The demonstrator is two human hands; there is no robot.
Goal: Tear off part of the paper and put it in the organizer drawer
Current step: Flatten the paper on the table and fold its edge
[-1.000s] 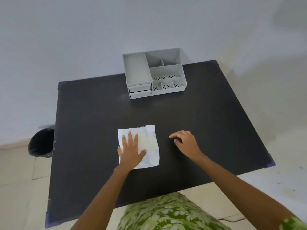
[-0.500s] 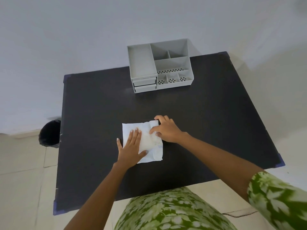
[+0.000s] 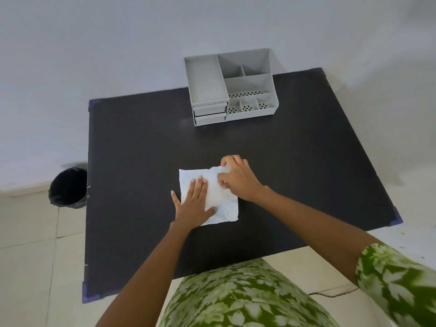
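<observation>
Since a moment ago the right hand (image 3: 238,178) has crept up, now pinching the paper's (image 3: 226,210) far corner; left hand (image 3: 194,204) flat, fingers spread. A weak hold-down could let the sheet slide instead of tearing.

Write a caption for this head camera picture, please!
Left hand flattens paper; right hand pinches its far corner.

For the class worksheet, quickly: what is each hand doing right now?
Left hand: open, pressed flat on the paper.
Right hand: closed, its grip pinching the paper's far right corner.
</observation>
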